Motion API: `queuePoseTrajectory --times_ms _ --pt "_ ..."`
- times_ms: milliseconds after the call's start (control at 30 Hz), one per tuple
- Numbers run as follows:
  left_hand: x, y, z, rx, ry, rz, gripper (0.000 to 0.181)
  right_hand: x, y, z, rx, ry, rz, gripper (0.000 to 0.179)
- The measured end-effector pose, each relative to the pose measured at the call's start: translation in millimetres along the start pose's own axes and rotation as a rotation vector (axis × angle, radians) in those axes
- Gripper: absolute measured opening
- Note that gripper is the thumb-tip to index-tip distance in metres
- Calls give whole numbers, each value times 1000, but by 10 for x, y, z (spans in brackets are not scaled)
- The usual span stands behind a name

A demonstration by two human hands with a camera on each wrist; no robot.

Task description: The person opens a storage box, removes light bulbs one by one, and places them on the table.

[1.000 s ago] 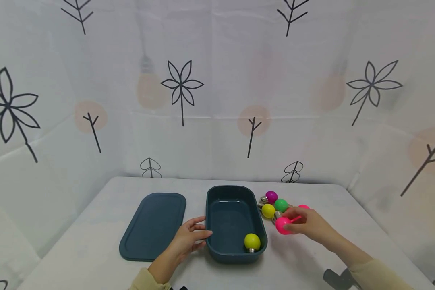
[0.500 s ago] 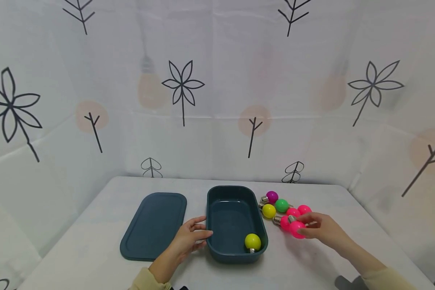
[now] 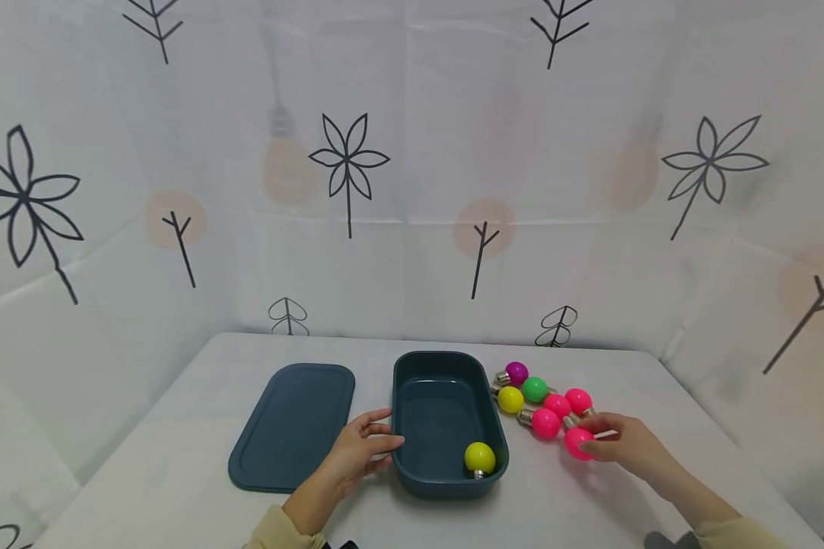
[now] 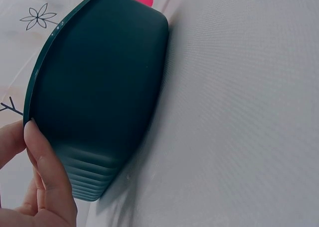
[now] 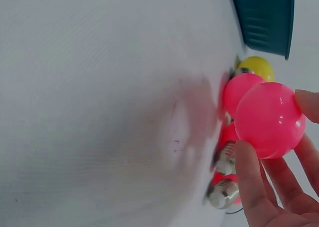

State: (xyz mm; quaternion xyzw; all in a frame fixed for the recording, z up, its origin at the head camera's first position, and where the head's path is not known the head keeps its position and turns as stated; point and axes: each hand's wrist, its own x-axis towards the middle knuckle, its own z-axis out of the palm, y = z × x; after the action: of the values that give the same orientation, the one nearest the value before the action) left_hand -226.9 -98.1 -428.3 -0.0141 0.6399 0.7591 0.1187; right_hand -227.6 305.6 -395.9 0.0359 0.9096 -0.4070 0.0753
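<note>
In the head view, my right hand holds a pink light bulb by its round glass, the metal base tilted up and away. The right wrist view shows this bulb between thumb and fingertips, close over the table. My left hand pinches the left rim of a dark teal container, thumb over the edge and fingers outside, as the left wrist view also shows at the container wall. Inside the container, a yellow bulb lies in the near right corner.
Right of the container lie several bulbs: purple, green, yellow, and pink ones beside the held bulb. A flat dark teal lid rests on the white table at left. A patterned cloth hangs behind.
My right hand has moved right and nearer to me with the pink bulb, uncovering the other pink bulbs. The left hand stays at the container's rim.
</note>
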Motion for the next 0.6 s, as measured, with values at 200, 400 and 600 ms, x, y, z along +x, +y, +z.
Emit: queuePoseTrajectory --times_ms 200,400,600 --pt "-9 9 3 2 -1 2 66 53 84 22 -6 -8 29 58" --pt "-4 5 4 4 -1 2 67 81 124 44 -5 -9 24 57" --pt "-5 10 5 4 0 4 67 108 119 79 -6 -4 21 56"
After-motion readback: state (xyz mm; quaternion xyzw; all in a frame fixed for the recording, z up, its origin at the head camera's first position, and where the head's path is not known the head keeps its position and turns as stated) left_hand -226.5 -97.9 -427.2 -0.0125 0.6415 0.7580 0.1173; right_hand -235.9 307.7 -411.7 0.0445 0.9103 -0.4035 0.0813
